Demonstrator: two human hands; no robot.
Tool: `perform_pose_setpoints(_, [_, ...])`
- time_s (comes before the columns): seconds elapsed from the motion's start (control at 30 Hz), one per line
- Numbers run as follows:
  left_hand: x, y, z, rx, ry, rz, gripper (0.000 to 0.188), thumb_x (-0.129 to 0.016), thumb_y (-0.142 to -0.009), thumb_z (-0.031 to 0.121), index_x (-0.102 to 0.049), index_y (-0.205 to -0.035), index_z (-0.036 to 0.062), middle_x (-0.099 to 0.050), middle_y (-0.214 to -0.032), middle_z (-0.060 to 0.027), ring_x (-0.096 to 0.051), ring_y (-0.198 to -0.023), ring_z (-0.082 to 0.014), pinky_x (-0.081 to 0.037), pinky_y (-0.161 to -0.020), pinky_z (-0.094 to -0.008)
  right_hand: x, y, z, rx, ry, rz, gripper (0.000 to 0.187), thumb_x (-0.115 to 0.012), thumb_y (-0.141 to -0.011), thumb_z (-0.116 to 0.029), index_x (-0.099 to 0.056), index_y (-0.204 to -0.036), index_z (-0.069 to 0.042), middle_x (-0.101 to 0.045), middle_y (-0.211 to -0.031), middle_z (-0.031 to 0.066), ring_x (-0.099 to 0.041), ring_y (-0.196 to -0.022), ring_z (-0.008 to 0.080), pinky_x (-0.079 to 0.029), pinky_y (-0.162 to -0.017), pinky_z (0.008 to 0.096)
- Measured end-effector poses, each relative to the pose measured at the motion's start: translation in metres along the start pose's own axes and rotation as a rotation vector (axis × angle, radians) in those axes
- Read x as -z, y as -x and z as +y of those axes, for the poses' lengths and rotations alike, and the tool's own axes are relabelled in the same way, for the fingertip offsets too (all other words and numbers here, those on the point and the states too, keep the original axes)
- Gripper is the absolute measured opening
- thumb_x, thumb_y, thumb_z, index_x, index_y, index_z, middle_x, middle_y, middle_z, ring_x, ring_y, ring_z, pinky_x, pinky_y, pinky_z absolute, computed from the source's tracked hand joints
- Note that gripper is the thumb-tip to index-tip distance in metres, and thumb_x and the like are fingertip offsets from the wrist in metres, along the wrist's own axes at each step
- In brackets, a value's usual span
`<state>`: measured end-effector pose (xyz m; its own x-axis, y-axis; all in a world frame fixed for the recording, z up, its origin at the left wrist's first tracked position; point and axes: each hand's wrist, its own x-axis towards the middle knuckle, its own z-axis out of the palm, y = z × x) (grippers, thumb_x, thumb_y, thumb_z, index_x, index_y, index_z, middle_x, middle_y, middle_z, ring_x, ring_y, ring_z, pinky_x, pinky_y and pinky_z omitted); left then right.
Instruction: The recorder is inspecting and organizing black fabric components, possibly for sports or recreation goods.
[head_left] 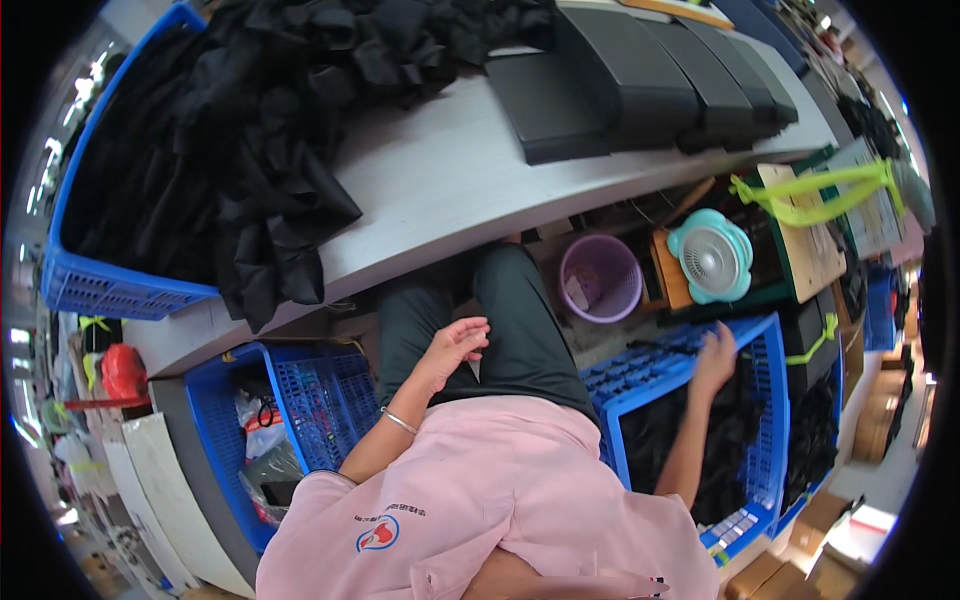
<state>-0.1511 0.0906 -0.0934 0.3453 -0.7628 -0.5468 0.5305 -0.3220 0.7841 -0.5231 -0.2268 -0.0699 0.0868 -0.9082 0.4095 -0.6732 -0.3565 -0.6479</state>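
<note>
We log black fabric pieces [652, 435] heaped inside the blue crate [770, 425], within its left edge. Right hand [714, 358] is at the crate's far edge, toward the right corner; we cannot tell whether its fingers grip anything. Left hand [456, 348] is over the dark trousers [515, 325], fingers loosely curled, apparently empty. We judge the fabric light, limp, not fragile; best pinched at a loose edge.

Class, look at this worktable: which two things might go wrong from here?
First, the black fabric pieces draping past the front edge of the white worktable could slide off if nudged. Second, the right hand, seen near the rim of the blue crate on that side, might scrape against it.
</note>
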Motion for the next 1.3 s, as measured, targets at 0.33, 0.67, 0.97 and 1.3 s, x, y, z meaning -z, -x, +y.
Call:
perform_pose_setpoints(0.33, [0.017, 0.005, 0.001, 0.012, 0.058, 0.005, 0.041, -0.063, -0.099, 0.023, -0.057, -0.136, 0.0062, -0.063, -0.126, -0.0024, -0.059, -0.107, -0.0114, -0.049, -0.087, -0.0266, -0.249, -0.012, -0.375, 0.580, -0.559, -0.551, 0.026, -0.065, -0.091, -0.006, -0.062, -0.117, -0.004, -0.063, -0.115, 0.0144, -0.065, -0.098, 0.0321, -0.053, -0.081, 0.0375])
perform_pose_setpoints(0.67, [0.016, 0.014, 0.049, -0.125, 0.179, -0.062, 0.045, -0.063, -0.099, 0.023, -0.053, -0.138, 0.0038, -0.059, -0.136, -0.0077, -0.060, -0.118, -0.0171, -0.050, -0.094, -0.0310, -0.338, -0.059, -0.479, 0.591, -0.308, -0.337, 0.014, -0.068, -0.090, -0.010, -0.063, -0.101, -0.002, -0.066, -0.089, 0.0110, -0.067, -0.079, 0.0276, -0.051, -0.069, 0.0386])
perform_pose_setpoints(0.97, [0.035, -0.035, 0.170, -0.715, 0.085, 0.324, 0.049, -0.065, -0.097, 0.020, -0.049, -0.139, -0.0022, -0.060, -0.125, -0.0098, -0.056, -0.116, -0.0145, -0.046, -0.100, -0.0296, -0.322, -0.019, -0.419, 0.635, -0.510, -0.392, 0.017, -0.062, -0.097, -0.019, -0.069, -0.103, -0.004, -0.062, -0.125, 0.0168, -0.063, -0.110, 0.0246, -0.053, -0.080, 0.0317])
perform_pose_setpoints(1.3, [0.044, -0.079, 0.216, -0.874, 0.359, 0.623, 0.074, -0.076, -0.088, 0.031, -0.041, -0.144, -0.0024, -0.051, -0.137, -0.0169, -0.054, -0.119, -0.0201, -0.047, -0.096, -0.0318, -0.266, -0.008, -0.413, -0.056, -1.267, -1.220, 0.055, -0.060, -0.097, -0.014, -0.043, -0.144, 0.007, -0.028, -0.159, 0.0140, -0.037, -0.141, 0.0244, -0.036, -0.114, 0.0387])
